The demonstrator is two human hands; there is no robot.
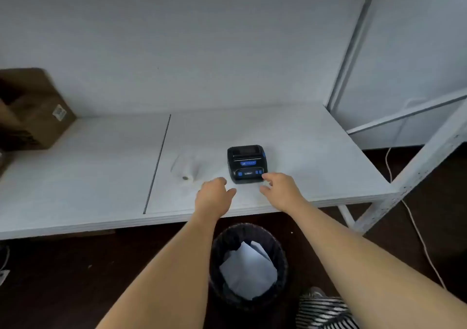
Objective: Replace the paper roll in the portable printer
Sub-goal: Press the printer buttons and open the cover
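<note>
A small black portable printer [246, 163] with blue buttons sits on the white table [101, 177], its lid closed. To its left lies a white paper roll [184, 168] on its side, its core end facing me. My left hand [214, 193] hovers just in front of the printer's left corner, fingers loosely curled and holding nothing. At the printer's front right corner is my right hand [280, 189], its fingertips touching or nearly touching the casing, thumb spread apart.
A brown cardboard box [32, 108] stands at the back left of the table. A dark wastebasket [249, 265] with white paper inside sits on the floor under the table's front edge. A white shelf frame [404, 116] and a cable [417, 232] are at the right.
</note>
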